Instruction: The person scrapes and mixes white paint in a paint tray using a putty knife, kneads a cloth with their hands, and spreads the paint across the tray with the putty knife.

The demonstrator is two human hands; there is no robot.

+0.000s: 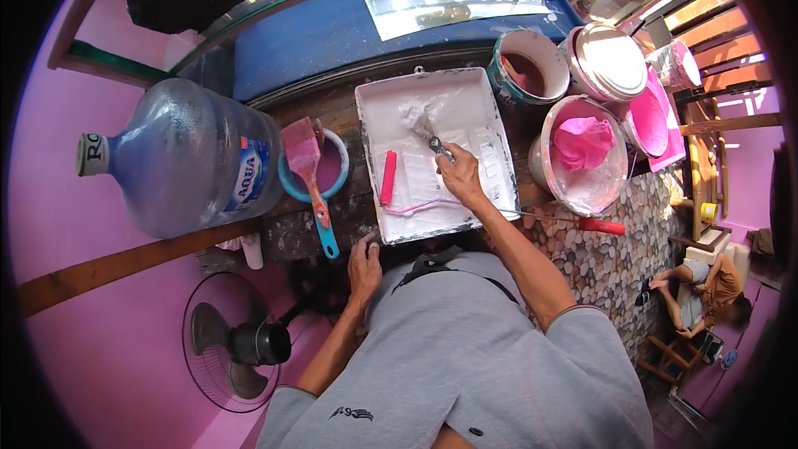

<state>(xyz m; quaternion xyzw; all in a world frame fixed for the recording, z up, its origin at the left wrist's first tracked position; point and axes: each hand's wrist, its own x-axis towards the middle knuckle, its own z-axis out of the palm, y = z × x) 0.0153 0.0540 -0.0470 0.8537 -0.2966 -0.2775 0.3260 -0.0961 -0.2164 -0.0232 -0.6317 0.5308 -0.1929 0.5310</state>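
My right hand [459, 173] grips the handle of a putty knife [425, 127], whose blade rests in white paste near the top of a white paint tray [366, 125]. A pink roller [389, 177] lies in the tray's left part, and its wire frame runs under my right hand to a red handle [602, 226] beyond the tray's right edge. My left hand [364, 264] is by the tray's lower left corner at the table edge, fingers apart and holding nothing. A pink-stained brush [305, 162] lies across a blue-rimmed pot [338, 185] left of the tray.
A large water bottle [199, 158] lies on its side at left, above a fan [258, 342]. Right of the tray stand a bucket with pink cloth [549, 150], a green-sided tub [500, 87] and a lidded bucket [610, 61]. A seated person [716, 287] is at far right.
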